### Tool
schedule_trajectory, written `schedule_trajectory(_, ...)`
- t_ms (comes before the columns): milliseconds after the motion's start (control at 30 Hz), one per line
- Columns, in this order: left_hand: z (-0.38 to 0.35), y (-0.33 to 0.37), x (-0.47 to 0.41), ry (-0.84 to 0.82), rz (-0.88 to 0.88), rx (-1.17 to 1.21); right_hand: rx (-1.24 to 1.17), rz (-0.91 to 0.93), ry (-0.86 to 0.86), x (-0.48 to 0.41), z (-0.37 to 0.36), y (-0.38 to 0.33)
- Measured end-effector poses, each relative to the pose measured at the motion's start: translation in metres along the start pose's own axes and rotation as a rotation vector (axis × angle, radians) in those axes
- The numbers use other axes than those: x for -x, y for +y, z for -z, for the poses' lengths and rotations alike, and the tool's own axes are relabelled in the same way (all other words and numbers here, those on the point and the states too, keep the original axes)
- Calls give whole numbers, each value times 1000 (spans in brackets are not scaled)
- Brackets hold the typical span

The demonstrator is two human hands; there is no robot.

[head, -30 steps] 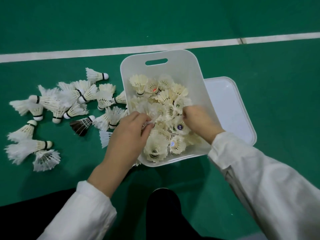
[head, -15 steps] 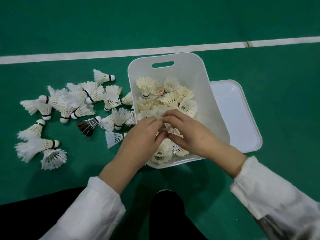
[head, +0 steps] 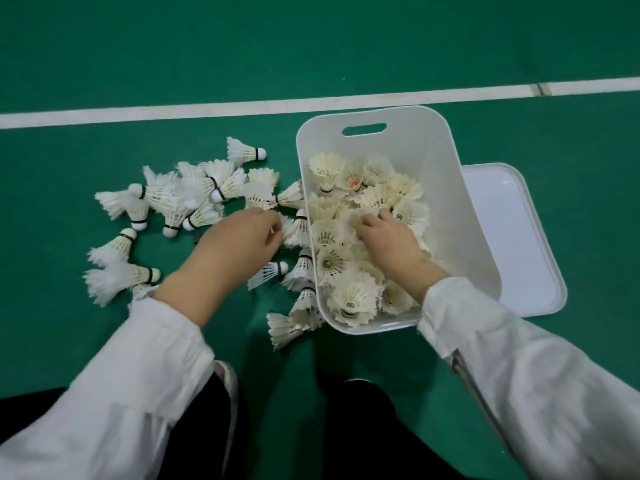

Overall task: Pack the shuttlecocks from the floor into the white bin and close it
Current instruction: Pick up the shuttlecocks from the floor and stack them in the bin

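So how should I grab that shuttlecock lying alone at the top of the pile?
Pinch the shuttlecock by its round cork tip, which points right toward the bin. Come from above with your fingers. The cork is firm and lies clear of the others, while the feathers probably crush easily.

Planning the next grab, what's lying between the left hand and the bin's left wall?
Head view: loose shuttlecocks fill the floor between the left hand and the white bin.
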State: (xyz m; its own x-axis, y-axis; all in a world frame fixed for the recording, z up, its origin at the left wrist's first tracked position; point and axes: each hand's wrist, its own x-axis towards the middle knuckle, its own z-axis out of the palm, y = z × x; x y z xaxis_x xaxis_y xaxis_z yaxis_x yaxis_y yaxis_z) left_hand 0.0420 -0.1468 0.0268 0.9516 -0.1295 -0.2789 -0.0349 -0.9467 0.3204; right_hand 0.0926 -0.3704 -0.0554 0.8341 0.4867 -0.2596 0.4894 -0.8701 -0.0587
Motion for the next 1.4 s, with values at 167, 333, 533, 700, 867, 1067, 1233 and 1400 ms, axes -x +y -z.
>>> schedule_trajectory(167, -30, -31, 25, -80, 112, 22, 37, 24, -96, -5, 10, -6)
schedule_trajectory(333, -58, -50, 41, -133, 207, 106, 72, 47, -193, 17, 66, -19)
schedule_trajectory(533, -97, -63, 33, -35, 359, 186, -8, 303, -50, 43, 133, -89)
schedule_trajectory(700, -125, -74, 28, -10, 460, 219, 126, 516, -357, 51, 72, -155)
schedule_trajectory(867, -139, -80, 23, 26, 491, 453, 290, 573, -441, 46, -6, -174)
schedule_trajectory(1067, -150, -82, 18, 82, 460, 667, 288, 516, -532, 40, -46, -174)
schedule_trajectory(1233, -156, -79, 24, 92, 534, 886, 203, 432, -531, 28, -41, -175)
schedule_trajectory(1400, -131, -91, 52, 223, 520, 584, 34, 349, -504, 11, -26, -179)
